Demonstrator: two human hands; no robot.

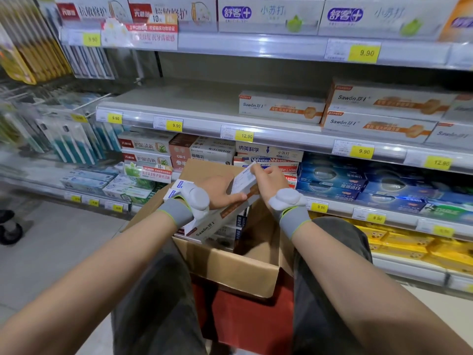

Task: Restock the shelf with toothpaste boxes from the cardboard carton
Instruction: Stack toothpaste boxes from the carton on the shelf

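An open cardboard carton (230, 267) sits between my knees with several toothpaste boxes inside. My left hand (220, 193) grips a white and orange Sawon toothpaste box (217, 221), tilted above the carton. My right hand (271, 180) pinches the far upper end of a second white box (243, 179) lying on top of the first. The middle shelf (184, 98) ahead is bare on its left half. One Sawon box (280, 108) stands on it at centre, and more are stacked (378, 114) to the right.
Lower shelves hold other toothpaste brands, blue boxes (358, 185) at right and green ones (143, 175) at left. Toothbrushes (71, 139) hang at far left. Price strips run along the shelf edges. A red object (245, 313) is under the carton. A cart wheel (10, 229) stands at left.
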